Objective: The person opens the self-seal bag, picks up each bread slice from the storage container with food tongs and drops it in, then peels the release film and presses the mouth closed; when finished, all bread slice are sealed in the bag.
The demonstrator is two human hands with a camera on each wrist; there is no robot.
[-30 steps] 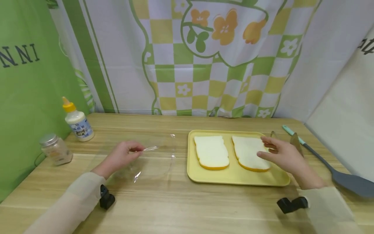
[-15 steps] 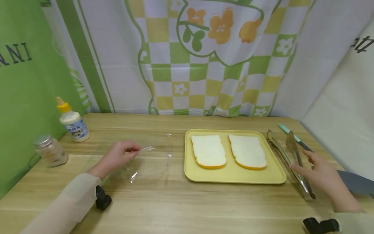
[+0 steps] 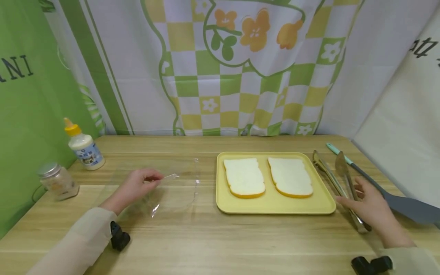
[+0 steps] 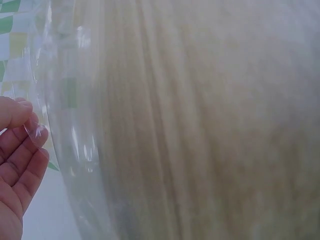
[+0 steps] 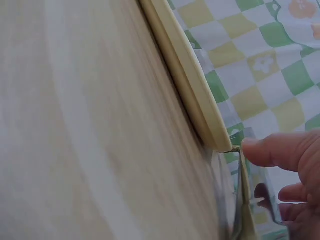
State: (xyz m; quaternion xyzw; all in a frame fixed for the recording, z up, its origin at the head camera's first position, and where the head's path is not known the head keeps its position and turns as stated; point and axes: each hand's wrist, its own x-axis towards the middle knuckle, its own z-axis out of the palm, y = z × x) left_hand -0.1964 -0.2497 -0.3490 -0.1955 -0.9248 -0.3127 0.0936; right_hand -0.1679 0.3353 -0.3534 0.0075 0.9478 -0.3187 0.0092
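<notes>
Clear plastic film lies on the table at the left; whether it is a bag or a single sheet I cannot tell. My left hand pinches a fold of it between thumb and fingers, plain in the left wrist view, where the film is stretched out beside the fingertips. On the right, my right hand grips metal tongs, thumb on one arm and curled fingers at the other. The tongs' arms stand apart. In the right wrist view the thumb touches the tongs near the tray's corner.
A yellow tray bears two bread slices. A spatula with a dark blade lies right of the tongs. At the left edge stand a squeeze bottle and a glass jar. A patterned curtain hangs behind.
My right hand has moved from above the right bread slice over to the tongs and closed around them. The left hand still pinches the film in much the same spot.
</notes>
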